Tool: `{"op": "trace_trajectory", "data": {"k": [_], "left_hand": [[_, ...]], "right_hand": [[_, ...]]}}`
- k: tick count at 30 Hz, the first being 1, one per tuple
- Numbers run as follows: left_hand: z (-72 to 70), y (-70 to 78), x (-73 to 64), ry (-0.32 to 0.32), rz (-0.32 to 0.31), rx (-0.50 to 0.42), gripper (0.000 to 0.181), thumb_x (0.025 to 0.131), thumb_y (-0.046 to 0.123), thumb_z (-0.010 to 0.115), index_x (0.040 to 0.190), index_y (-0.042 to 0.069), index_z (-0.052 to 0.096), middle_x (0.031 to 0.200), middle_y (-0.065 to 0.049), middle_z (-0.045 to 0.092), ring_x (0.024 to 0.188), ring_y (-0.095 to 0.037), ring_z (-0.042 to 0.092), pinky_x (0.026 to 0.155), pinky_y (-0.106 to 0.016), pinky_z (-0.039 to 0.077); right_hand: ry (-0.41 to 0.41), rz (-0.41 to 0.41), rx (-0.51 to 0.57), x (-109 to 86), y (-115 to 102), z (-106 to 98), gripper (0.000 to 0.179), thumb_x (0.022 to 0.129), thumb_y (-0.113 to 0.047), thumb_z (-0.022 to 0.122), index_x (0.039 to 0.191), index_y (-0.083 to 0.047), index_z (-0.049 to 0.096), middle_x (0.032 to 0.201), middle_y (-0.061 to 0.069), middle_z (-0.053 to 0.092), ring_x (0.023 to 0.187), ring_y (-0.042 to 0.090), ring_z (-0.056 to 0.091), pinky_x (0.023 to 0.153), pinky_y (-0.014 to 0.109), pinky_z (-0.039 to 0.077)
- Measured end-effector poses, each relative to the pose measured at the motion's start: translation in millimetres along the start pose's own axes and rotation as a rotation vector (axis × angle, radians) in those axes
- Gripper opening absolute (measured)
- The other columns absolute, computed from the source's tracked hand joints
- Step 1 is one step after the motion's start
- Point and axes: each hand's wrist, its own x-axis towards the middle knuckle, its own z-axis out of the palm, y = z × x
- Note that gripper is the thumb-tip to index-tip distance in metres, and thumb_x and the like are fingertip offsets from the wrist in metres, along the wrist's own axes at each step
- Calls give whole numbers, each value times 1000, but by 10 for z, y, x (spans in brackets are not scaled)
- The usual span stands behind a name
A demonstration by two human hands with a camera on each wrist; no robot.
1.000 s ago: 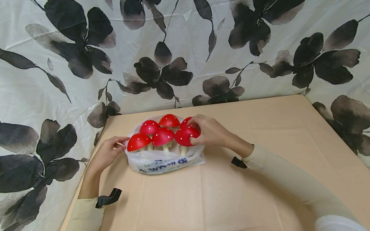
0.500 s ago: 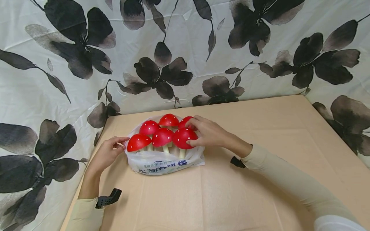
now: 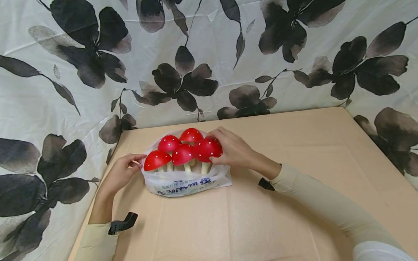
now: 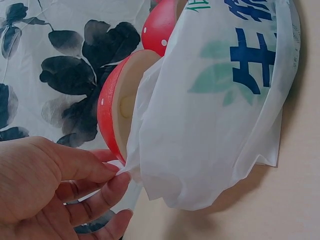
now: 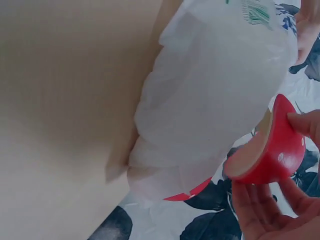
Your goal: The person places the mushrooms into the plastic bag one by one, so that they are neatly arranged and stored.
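Note:
A white plastic bag (image 3: 189, 185) with blue print lies on the table, holding several toy mushrooms with white-dotted red caps and pale stems. My left hand (image 3: 121, 173) pinches the bag's left edge between thumb and finger; the left wrist view shows the pinched bag edge beside a mushroom cap (image 4: 112, 107). At the bag's right end my right hand (image 3: 233, 149) grips the front right mushroom (image 3: 206, 150) by its cap. In the right wrist view, thumb and fingers hold that cap (image 5: 277, 150) from both sides. The mushroom behind it is hidden in the head view.
The bag rests on a tan table (image 3: 277, 217) near its back left edge. Behind and left of the table hangs a white cloth (image 3: 228, 65) with dark flowers. Each wrist wears a black camera mount (image 3: 122, 224).
My right hand has moved slightly left and up, raising the gripped mushroom so it covers the one behind. The left hand and the bag stay in place.

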Motion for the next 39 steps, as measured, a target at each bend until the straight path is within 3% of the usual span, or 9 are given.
{"op": "trace_trajectory", "data": {"k": [4, 10, 13, 22, 29, 39], "left_hand": [[5, -12, 7, 4, 1, 2, 33, 95, -7, 59, 127, -7, 65, 109, -23, 65, 94, -33, 60, 69, -18, 52], [10, -24, 9, 5, 2, -2, 33, 95, -7, 59, 127, -7, 65, 108, -23, 65, 94, -34, 61, 69, -18, 52], [7, -14, 10, 1, -6, -4, 33, 95, -6, 59, 127, -7, 64, 109, -23, 65, 95, -35, 61, 69, -18, 52], [9, -3, 11, 0, -10, -4, 33, 95, -7, 59, 127, -7, 64, 109, -24, 65, 94, -34, 60, 69, -18, 52], [11, -10, 5, -3, -13, -2, 33, 95, -6, 60, 128, -7, 64, 110, -24, 65, 95, -34, 60, 69, -18, 52], [7, -5, 4, -17, -14, -13, 34, 95, -7, 59, 129, -7, 64, 109, -23, 65, 95, -34, 60, 70, -18, 52]], "right_hand": [[-10, -24, 18, 9, 32, -17, 68, 68, -27, 90, 128, -13, 60, 123, 3, 60, 110, 19, 59, 84, 36, 59], [-159, 32, 220, 42, 121, -93, 62, 69, -20, 89, 124, -13, 62, 120, 1, 63, 106, 17, 61, 80, 32, 59], [-228, 60, 251, 59, 184, -135, 61, 69, -21, 89, 124, -13, 64, 119, 1, 65, 105, 18, 62, 80, 33, 59], [-324, 12, 67, 110, 151, -157, 64, 71, -30, 87, 129, -14, 66, 121, 4, 63, 107, 18, 61, 82, 32, 59], [-311, -19, -28, 126, 66, -101, 67, 75, -40, 86, 134, -16, 64, 124, 3, 63, 110, 19, 62, 82, 33, 59], [-291, -9, -125, 65, 85, -89, 67, 78, -40, 86, 138, -17, 64, 124, 6, 57, 108, 18, 57, 79, 32, 59]]}}
